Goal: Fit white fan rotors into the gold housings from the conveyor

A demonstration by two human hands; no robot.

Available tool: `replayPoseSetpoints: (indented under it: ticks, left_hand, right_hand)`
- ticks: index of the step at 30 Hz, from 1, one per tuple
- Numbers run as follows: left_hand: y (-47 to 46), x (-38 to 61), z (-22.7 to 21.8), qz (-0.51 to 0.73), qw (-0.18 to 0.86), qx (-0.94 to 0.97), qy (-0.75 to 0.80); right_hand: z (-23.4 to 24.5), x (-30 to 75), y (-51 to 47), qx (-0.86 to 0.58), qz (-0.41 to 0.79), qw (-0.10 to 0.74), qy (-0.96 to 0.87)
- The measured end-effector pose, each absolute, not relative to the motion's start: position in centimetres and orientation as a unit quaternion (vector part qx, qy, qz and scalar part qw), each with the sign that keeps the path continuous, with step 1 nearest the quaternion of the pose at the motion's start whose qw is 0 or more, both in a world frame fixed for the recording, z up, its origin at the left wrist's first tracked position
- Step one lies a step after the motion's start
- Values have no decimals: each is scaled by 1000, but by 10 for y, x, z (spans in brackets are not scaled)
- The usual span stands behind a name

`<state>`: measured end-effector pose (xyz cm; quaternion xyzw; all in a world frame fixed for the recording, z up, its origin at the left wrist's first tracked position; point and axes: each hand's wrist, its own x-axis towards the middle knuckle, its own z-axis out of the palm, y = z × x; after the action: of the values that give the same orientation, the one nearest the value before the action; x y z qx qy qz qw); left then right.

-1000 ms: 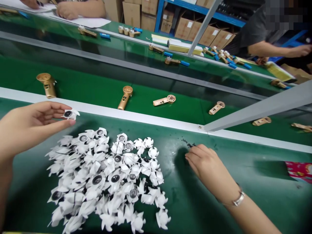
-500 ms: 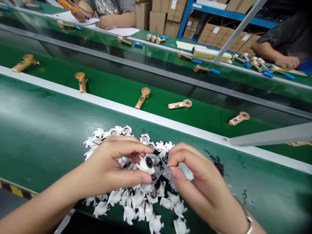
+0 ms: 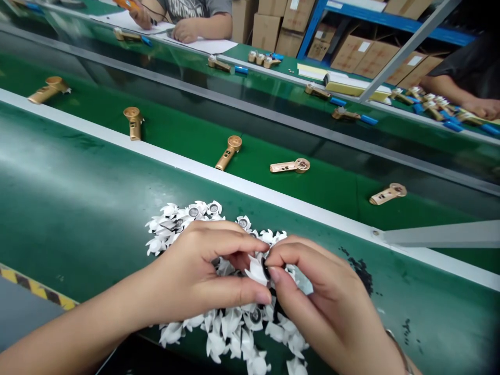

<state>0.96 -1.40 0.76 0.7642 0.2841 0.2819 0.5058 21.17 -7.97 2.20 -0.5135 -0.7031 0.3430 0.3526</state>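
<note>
A small white fan blade (image 3: 256,270) with a black hub is held between the thumb and fingers of my left hand (image 3: 211,265). My right hand (image 3: 320,291) is pinched right at that hub; whatever its fingertips grip is too small to make out. A pale, see-through piece (image 3: 304,282) shows behind the curled fingers of the right hand. Under and around both hands lies a pile of similar white fan blades (image 3: 233,333), some with their dark round hubs facing up.
Small black bits (image 3: 361,275) are scattered on the green bench (image 3: 78,208) at right. Beyond a white rail (image 3: 164,163), several gold handheld-fan housings (image 3: 229,152) lie on a green belt. Two people work across the line. A slanted metal post (image 3: 441,236) stands at right.
My right fingertips have come over to the fan blade and now meet its hub. The blade has turned, its hub now facing the right hand. The camera view has shifted slightly.
</note>
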Motion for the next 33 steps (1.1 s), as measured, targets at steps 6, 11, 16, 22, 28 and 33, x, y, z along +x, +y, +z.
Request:
replayPoseSetpoints:
  ticks: [6, 11, 16, 22, 28, 33]
  left_hand:
    - [-13, 7, 2, 304, 519, 720, 346]
    - [-3, -2, -1, 345, 565, 622, 418]
    - [0, -10, -1, 332, 707, 520, 345]
    - [-2, -15, -3, 366, 725, 461, 358]
    - [-3, 3, -5, 378, 726, 469, 332]
    - [-16, 19, 5, 372, 644, 559, 368]
  right_hand:
    - [21, 211, -80, -475, 236, 355, -770]
    - [-23, 262, 19, -583, 162, 267, -750]
    - [-62, 310, 129, -641, 152, 195, -727]
    - [-33, 298, 82, -616, 149, 224, -740]
    - [11, 255, -38, -540, 367, 380, -656]
    - [12, 231, -70, -476, 494, 430, -587]
